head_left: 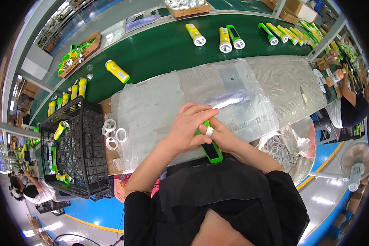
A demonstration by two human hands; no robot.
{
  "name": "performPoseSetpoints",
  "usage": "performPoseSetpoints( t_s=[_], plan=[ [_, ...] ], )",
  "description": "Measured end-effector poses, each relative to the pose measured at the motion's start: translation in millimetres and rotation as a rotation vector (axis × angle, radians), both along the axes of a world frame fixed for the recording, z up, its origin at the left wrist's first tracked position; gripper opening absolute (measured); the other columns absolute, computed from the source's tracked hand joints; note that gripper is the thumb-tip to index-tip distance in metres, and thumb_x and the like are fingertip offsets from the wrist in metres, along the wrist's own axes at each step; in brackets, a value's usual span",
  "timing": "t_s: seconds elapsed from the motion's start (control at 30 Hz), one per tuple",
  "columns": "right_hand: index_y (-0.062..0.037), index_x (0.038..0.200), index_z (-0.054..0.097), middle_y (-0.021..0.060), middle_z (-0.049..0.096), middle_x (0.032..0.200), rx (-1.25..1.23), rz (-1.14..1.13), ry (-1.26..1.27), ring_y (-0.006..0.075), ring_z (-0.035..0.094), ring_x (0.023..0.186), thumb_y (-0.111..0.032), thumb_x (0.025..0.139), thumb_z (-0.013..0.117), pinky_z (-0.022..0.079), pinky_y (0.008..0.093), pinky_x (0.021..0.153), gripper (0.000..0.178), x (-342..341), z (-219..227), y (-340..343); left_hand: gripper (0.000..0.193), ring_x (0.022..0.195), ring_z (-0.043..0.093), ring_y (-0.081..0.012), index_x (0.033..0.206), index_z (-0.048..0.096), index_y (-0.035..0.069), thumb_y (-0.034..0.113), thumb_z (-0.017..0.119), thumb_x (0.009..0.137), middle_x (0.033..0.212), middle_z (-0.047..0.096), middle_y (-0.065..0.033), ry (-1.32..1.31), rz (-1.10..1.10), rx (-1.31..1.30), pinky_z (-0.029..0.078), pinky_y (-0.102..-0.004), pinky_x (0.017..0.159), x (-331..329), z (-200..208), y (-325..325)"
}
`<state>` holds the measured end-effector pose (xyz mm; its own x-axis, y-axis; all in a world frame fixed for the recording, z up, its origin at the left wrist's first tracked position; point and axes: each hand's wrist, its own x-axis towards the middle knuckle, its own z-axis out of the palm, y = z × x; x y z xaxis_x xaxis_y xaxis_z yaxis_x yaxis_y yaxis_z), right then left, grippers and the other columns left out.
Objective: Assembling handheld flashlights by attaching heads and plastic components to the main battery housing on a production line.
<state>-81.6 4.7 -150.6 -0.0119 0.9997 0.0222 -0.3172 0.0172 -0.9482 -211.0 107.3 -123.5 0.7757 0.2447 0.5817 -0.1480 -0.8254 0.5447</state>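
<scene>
In front of my body both hands are closed around a green flashlight [212, 152] with a dark panel along its side. My left hand [189, 126] lies over its far end and hides it. My right hand [224, 138] wraps the same flashlight from the other side. A white plastic ring [209, 131] shows at the fingers of my right hand; I cannot tell whether it sits around a finger or is pinched. Beyond the hands, a stack of clear plastic pieces [230, 99] lies on the plastic-covered work surface [160, 102].
Several loose white rings [111, 142] lie at left, beside a black crate [95, 160] holding flashlights. At right hangs a bag of white rings [307, 141]. Yellow and green flashlights [224, 40] stand along the green belt [160, 45]. A small knife-like tool [303, 96] lies right. Co-workers are on both sides.
</scene>
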Motion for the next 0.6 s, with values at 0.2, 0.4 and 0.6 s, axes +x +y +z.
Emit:
performPoseSetpoints(
  t_s=[0.2, 0.4, 0.6],
  plan=[
    [-0.0079, 0.131, 0.044, 0.0095, 0.058, 0.086, -0.003, -0.312, 0.281, 0.0191, 0.059, 0.07, -0.029, 0.098, 0.055, 0.049, 0.0316, 0.062, 0.04, 39, -8, -28, 0.05, 0.129, 0.049, -0.0297, 0.139, 0.047, 0.005, 0.039, 0.038, 0.103, 0.133, 0.059, -0.0121, 0.007, -0.028, -0.224, 0.026, -0.0494, 0.109, 68, -17, 16],
    [-0.0042, 0.128, 0.047, 0.011, 0.057, 0.081, 0.016, -0.471, 0.235, 0.0202, 0.057, 0.065, -0.04, 0.096, 0.055, 0.046, 0.0309, 0.06, 0.049, 69, -13, -57, 0.063, 0.142, 0.031, -0.0306, 0.146, 0.041, 0.023, 0.056, 0.049, 0.093, 0.151, 0.038, -0.0116, 0.472, -0.009, 0.317, 0.022, -0.0546, 0.113, 137, -62, 27],
    [-0.0044, 0.128, 0.046, 0.0117, 0.056, 0.077, 0.034, -0.391, 0.262, 0.0192, 0.056, 0.063, -0.044, 0.095, 0.055, 0.044, 0.0297, 0.059, 0.053, 66, -11, -53, 0.079, 0.142, 0.03, -0.0315, 0.148, 0.038, 0.023, 0.058, 0.064, 0.083, 0.152, 0.035, -0.0139, 0.517, 0.097, 0.338, 0.022, -0.0539, 0.114, 75, -58, 51]
  ],
)
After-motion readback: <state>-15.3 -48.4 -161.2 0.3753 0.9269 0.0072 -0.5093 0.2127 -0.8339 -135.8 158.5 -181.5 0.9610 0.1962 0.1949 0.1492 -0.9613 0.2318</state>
